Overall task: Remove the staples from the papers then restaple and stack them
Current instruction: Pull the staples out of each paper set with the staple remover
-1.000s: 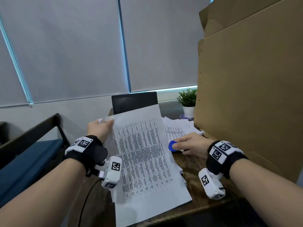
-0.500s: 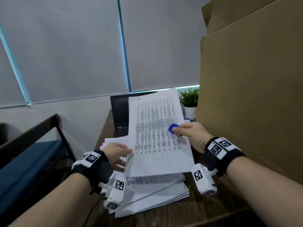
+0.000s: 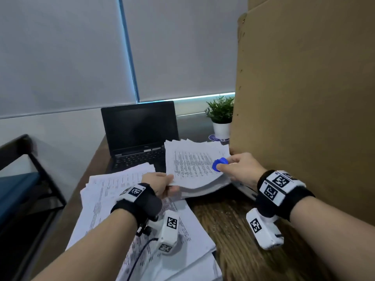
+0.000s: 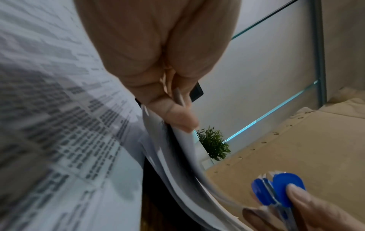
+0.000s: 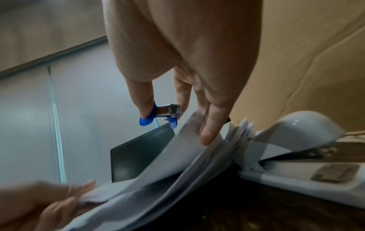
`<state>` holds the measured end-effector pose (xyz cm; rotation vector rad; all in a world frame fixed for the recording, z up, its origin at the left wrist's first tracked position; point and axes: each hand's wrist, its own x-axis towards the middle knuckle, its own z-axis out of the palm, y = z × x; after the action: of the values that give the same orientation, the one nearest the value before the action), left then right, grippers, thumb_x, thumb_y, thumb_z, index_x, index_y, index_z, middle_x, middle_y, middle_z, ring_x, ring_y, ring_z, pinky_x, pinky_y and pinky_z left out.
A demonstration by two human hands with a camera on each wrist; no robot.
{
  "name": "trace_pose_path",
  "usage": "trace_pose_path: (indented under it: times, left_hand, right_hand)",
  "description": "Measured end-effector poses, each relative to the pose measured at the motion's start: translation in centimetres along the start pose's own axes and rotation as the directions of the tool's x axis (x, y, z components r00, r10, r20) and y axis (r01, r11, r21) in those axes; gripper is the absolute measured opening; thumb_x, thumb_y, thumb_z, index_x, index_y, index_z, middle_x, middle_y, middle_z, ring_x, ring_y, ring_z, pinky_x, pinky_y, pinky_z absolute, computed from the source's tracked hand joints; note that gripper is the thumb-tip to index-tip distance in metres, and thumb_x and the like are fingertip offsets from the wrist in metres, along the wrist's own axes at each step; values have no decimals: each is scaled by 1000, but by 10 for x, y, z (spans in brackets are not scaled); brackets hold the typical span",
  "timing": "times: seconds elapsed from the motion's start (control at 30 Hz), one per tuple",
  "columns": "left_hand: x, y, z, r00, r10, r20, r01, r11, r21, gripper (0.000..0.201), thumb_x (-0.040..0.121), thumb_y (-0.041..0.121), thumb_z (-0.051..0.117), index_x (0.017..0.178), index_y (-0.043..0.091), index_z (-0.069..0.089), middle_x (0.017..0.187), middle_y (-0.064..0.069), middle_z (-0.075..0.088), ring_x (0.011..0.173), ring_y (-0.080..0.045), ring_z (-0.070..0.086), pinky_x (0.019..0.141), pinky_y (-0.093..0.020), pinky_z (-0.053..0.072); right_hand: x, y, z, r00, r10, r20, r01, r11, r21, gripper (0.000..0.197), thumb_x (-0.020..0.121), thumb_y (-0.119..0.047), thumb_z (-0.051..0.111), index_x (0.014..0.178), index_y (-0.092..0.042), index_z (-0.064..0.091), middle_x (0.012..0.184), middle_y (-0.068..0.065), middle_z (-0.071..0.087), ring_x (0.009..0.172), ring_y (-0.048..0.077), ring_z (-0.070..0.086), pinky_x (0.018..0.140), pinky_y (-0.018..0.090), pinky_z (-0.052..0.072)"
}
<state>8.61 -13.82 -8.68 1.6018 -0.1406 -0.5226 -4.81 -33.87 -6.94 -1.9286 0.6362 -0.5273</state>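
Note:
A printed paper set point(image 3: 192, 165) lies on top of the right-hand pile, in front of the laptop. My left hand point(image 3: 169, 184) pinches its near left corner, thumb on top point(image 4: 173, 115). My right hand point(image 3: 224, 166) holds a blue staple remover point(image 3: 220, 164) between thumb and forefinger over the set's right edge. In the right wrist view the staple remover point(image 5: 164, 114) shows its metal jaws, and the other fingers point(image 5: 207, 132) touch the paper edge. A white stapler point(image 5: 296, 137) lies just right of the pile. A second, larger pile of papers point(image 3: 121, 199) lies under my left wrist.
An open black laptop point(image 3: 140, 130) stands at the back of the wooden desk point(image 3: 223, 220). A small potted plant point(image 3: 221, 116) sits at the back right. A tall cardboard sheet point(image 3: 304, 98) walls the right side. A dark chair frame point(image 3: 30, 159) stands at the left.
The paper set, held up in the air half a second ago, now lies on the right pile. My left hand moved from the left pile to pinch its corner. My right hand came down with it.

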Motion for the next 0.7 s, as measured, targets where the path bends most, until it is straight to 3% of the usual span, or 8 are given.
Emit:
trace_pose_path:
  times: [0.13,0.2,0.27,0.37,0.47,0.53,0.6,0.7]
  left_hand:
    - [11,2,14,1000,-10,15,10,1000,-9,24,95,0,57,117,-5,54,88,-31,67,57,-28,66,50,-29,58]
    - [11,2,12,1000,-10,5,10,999,31,26,92,-3,60,117,-7,55,93,-32,65,61,-32,67,60,-38,61]
    - [5,3,3,1000,5,-1,-5,986,167,23,90,-3,63,112,-6,58,97,-28,65,60,-31,68,65,-42,61]
    - [-8,6,-20,999,26,-35,-8,902,432,8,91,1,63,98,0,62,84,-19,66,45,-21,64,51,-34,59]
    - [-22,7,-52,997,66,-47,-10,670,742,5,89,9,67,91,5,67,82,-13,70,55,-22,65,57,-32,58]
    - [-34,4,-74,998,59,-34,6,430,903,11,84,17,72,88,8,70,90,-9,73,68,-21,64,69,-31,58]
    - [-45,-1,-93,1000,17,-22,17,237,971,16,81,27,75,88,16,66,93,-4,68,76,-20,59,74,-30,54]
    - [-61,-8,-113,999,-51,7,0,127,992,35,80,38,76,106,17,67,107,1,62,93,-18,59,80,-27,50]
  right_hand:
    - [9,12,0,999,28,26,-24,987,-159,32,70,-43,78,83,-14,74,71,4,71,63,18,64,73,40,58]
    - [8,9,2,997,24,75,-11,986,-164,24,79,-34,77,88,-13,72,69,3,68,59,13,62,60,31,58]
    - [3,3,6,990,-1,141,27,983,-180,22,83,-27,75,93,-8,71,79,5,68,62,10,62,51,22,51]
    - [-8,-9,16,977,-22,213,70,973,-220,21,85,-27,73,95,-9,69,86,5,69,68,11,64,53,22,53]
    - [-19,-17,32,964,-45,263,127,943,-306,32,83,-33,72,95,-3,69,80,11,67,70,17,61,65,33,54]
    - [-30,-26,45,937,-67,342,212,888,-407,40,83,-36,70,94,1,67,76,9,61,71,21,56,66,32,45]
    - [-43,-34,62,889,-58,455,312,803,-508,36,87,-38,65,93,-2,63,79,7,58,74,22,55,65,31,39]
    - [-63,-41,91,803,10,595,442,661,-607,36,90,-41,59,98,-5,60,83,5,55,76,22,52,68,32,38]
